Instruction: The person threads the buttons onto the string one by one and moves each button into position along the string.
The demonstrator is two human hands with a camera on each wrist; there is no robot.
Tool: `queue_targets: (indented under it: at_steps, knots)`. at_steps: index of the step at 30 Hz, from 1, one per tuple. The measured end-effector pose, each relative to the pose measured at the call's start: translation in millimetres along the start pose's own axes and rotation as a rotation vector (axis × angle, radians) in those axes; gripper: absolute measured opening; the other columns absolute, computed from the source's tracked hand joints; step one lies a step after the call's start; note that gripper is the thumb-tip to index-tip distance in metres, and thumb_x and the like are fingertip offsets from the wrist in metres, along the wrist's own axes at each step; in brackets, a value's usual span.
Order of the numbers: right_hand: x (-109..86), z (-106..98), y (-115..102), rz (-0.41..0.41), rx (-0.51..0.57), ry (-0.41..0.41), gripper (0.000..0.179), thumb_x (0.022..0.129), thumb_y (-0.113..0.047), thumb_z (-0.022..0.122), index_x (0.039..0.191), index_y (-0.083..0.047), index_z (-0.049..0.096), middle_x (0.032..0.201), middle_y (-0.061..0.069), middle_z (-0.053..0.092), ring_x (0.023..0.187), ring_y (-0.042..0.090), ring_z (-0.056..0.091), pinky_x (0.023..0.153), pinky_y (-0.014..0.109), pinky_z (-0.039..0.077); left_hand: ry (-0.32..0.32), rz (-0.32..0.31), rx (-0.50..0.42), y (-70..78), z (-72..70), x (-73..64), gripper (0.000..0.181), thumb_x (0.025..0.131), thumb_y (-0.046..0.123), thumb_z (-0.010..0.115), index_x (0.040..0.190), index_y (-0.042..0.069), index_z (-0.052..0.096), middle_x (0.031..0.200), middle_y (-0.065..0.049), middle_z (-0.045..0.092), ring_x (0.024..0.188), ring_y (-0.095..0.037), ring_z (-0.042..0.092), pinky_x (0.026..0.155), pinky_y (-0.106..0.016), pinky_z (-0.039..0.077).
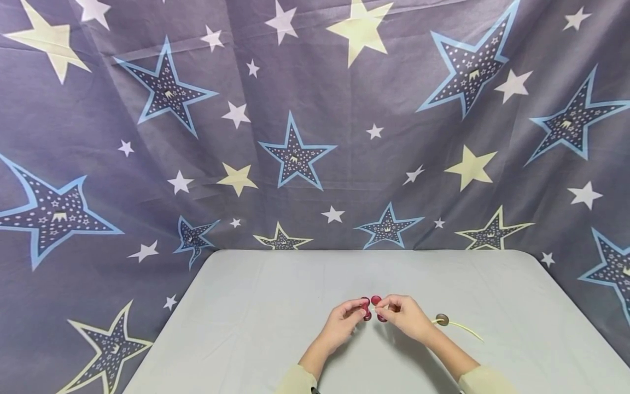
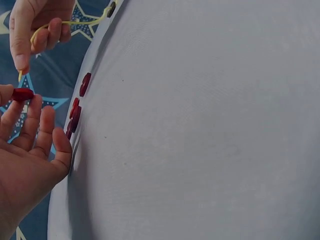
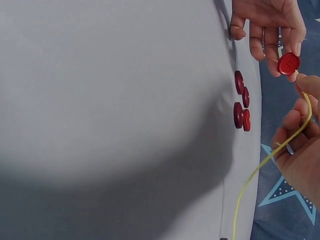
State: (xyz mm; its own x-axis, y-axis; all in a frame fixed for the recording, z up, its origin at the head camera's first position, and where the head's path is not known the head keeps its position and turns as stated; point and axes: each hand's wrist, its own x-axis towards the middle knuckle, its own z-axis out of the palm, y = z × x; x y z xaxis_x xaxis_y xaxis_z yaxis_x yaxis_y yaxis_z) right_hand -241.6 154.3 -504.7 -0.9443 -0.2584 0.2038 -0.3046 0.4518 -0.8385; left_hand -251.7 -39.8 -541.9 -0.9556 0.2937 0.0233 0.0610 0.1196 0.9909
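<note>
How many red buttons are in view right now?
5: one red button in the left hand's grip, four on the table, as a left pair and a right pair. Both wrist views agree; none seems hidden.

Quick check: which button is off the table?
The red button pinched in the left hand. The four other red buttons and the dark button on the yellow cord lie on the table.

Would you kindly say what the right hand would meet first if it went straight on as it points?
The right hand would likely meet the red button held in the left hand first, though the gap is hard to judge.
</note>
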Motion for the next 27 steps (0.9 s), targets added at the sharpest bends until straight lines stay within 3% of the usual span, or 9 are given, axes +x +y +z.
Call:
queue_targets:
  at_steps: [11,27]
  knots:
    - [0.4,1.0,-1.6,-0.021,-0.004,0.01,0.011,0.083,-0.017,0.069,0.086,-0.007,0.07,0.06,-0.003,0.052,0.053,-0.001,0.041,0.049,0.017,0.036,-0.038,0.009,-0.01,5.7,1.2,-3.8,0.033,0.091,0.016,0.059,0.122,0.006,0.06,0.108,-0.014,0.064,0.076,-0.011,0.052,0.054,-0.018,0.041]
    - [2.6,2.8,0.0,-0.019,-0.033,-0.004,0.008,0.083,-0.017,0.069,0.083,-0.009,0.07,0.059,-0.006,0.05,0.052,-0.001,0.041,0.048,0.018,0.036,-0.056,0.031,-0.008,7.3,3.1,-2.9,0.035,0.091,0.016,0.06,0.123,0.004,0.058,0.11,-0.017,0.064,0.077,-0.007,0.053,0.053,-0.019,0.041]
